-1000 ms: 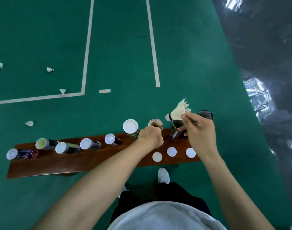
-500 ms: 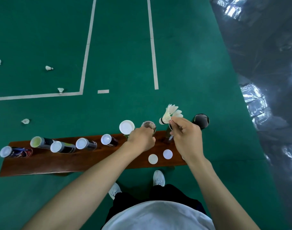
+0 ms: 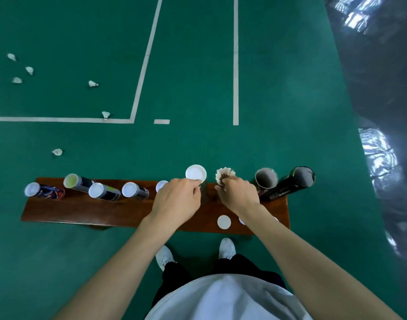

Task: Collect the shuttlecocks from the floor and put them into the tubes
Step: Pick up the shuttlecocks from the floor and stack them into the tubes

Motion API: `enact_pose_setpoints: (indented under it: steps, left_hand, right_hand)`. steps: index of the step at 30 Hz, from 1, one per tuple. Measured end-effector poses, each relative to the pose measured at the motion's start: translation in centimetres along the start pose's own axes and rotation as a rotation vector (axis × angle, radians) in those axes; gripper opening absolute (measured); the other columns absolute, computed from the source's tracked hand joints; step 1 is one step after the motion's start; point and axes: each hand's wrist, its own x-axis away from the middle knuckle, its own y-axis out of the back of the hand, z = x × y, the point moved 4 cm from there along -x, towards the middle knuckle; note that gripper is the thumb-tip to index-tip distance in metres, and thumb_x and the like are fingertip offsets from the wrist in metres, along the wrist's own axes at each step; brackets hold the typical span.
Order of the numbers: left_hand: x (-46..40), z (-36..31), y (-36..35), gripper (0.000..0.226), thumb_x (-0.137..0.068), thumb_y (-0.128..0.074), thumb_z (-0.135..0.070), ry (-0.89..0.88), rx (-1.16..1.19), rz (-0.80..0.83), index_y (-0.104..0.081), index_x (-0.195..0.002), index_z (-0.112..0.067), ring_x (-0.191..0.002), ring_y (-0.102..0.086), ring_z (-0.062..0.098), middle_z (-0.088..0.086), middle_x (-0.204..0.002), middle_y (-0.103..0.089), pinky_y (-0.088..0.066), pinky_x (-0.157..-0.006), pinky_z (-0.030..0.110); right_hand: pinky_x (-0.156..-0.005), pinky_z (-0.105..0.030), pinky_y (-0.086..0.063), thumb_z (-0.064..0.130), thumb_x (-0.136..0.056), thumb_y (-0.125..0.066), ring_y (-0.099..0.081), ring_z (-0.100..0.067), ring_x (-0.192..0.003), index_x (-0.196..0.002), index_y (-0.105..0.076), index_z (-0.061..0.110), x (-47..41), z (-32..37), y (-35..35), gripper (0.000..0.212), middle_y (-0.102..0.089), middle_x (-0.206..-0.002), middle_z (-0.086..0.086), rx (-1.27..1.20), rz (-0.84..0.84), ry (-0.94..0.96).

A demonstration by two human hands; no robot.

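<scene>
Head view, person standing at a low dark-brown wooden bench (image 3: 87, 210) on green court flooring (image 3: 198, 65).

Right hand (image 3: 238, 196): fingers curled, pinching a white feathered shuttlecock (image 3: 225, 175) at its lower edge; feathers stand out of the mouth of an upright tube that the hand largely hides.

Left hand (image 3: 176, 200): fingers curled around the upright tube with a white round cap (image 3: 195, 172), just beside the shuttlecock.

Two open, uncapped dark cardboard tubes (image 3: 266, 179) (image 3: 300, 179) stand to the right of the right hand, close together; whether they touch cannot be told.

Five more capped tubes stand in a row along the bench's left part, from the blue-patterned one (image 3: 44, 191) rightwards.

A loose white round lid (image 3: 223, 222) lies on the bench's near edge; two more are partly hidden under the right forearm.

Six loose white shuttlecocks lie on the floor at far left, the nearest one (image 3: 57, 152) beyond the bench's left end.
</scene>
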Motion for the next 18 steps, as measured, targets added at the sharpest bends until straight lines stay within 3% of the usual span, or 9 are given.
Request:
enact_pose_setpoints:
  steps: [3, 8, 14, 18]
  left_hand:
    - [0.9, 0.7, 0.2, 0.033, -0.098, -0.050, -0.031, 0.046, 0.046, -0.017, -0.071, -0.123, -0.036, -0.079, -0.064, 0.025, 0.001, -0.091, -0.075, -0.044, -0.055, 0.033]
    - [1.6, 1.5, -0.1, 0.028, -0.099, -0.048, -0.034, 0.104, 0.064, 0.017, -0.073, -0.110, -0.033, -0.052, -0.045, 0.011, -0.006, -0.061, -0.057, -0.025, -0.042, 0.028]
    - [1.9, 1.7, 0.1, 0.029, -0.099, -0.048, -0.034, 0.113, 0.093, 0.033, -0.073, -0.113, -0.033, -0.053, -0.048, 0.009, -0.006, -0.066, -0.063, -0.031, -0.043, 0.028]
    - [1.8, 1.2, 0.4, 0.029, -0.100, -0.048, -0.035, 0.105, 0.081, 0.053, -0.073, -0.113, -0.032, -0.055, -0.049, 0.011, -0.006, -0.068, -0.063, -0.029, -0.044, 0.027]
  right_hand:
    - [-0.062, -0.034, -0.043, 0.040, -0.104, -0.050, -0.070, -0.031, -0.085, -0.100, -0.067, 0.019, -0.6, 0.0, -1.3, 0.028, -0.072, -0.100, -0.006, 0.087, 0.049, 0.001]
    - [-0.058, -0.032, -0.041, 0.038, -0.104, -0.049, -0.068, -0.029, -0.079, -0.094, -0.068, 0.018, -1.2, 0.3, -2.3, 0.030, -0.070, -0.096, -0.004, 0.140, 0.053, 0.005]
    - [-0.059, -0.033, -0.041, 0.028, -0.103, -0.053, -0.067, -0.030, -0.080, -0.106, -0.072, 0.015, -1.7, 0.3, -2.9, 0.023, -0.071, -0.100, -0.008, 0.217, 0.103, -0.012]
    - [-0.054, -0.030, -0.036, 0.027, -0.102, -0.056, -0.055, -0.025, -0.068, -0.106, -0.072, 0.017, -1.7, 0.4, -2.8, 0.019, -0.069, -0.093, -0.005, 0.221, 0.128, -0.042]
